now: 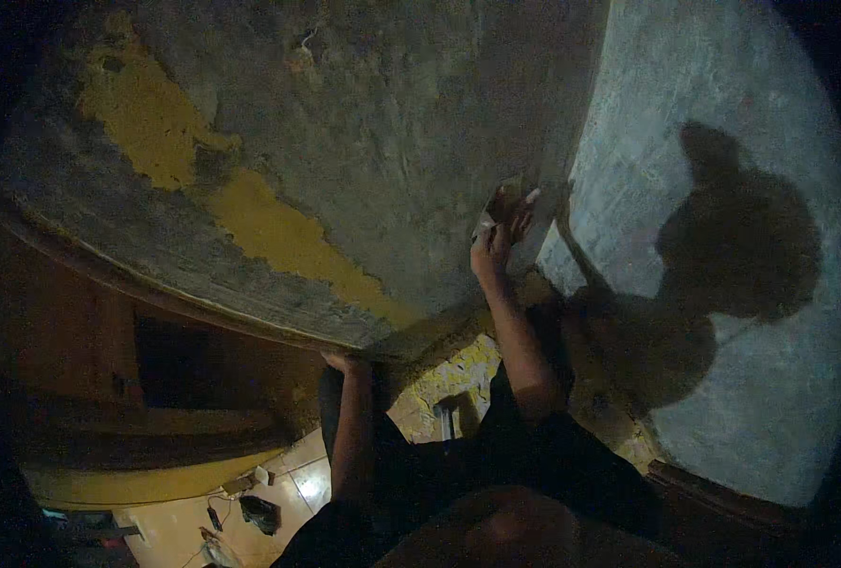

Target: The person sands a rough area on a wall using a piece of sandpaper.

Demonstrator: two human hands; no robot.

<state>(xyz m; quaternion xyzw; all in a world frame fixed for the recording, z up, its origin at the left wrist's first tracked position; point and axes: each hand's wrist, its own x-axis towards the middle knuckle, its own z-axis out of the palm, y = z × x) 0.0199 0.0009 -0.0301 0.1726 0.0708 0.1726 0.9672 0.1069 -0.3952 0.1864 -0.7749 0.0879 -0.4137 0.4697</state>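
My right hand (pixel 504 232) is raised against the grey wall (pixel 392 142), close to the corner. Its fingers are closed round a small, flat, brownish piece (pixel 507 197), too dark to name more exactly. Lower and to the left, my left hand (pixel 342 362) touches the wall's edge beside the dark opening. Shadow hides most of its fingers, so how they are bent does not show. Ragged yellow paint patches (pixel 274 220) run slantwise down the grey surface.
A pale bluish wall (pixel 752 379) meets the grey one at my right and carries a large shadow. Brown woodwork (pixel 70 312) lies at the left. On the tiled floor (pixel 297 454) are a black object (pixel 261 514), a cable and yellowish debris (pixel 453 379) by the wall's foot.
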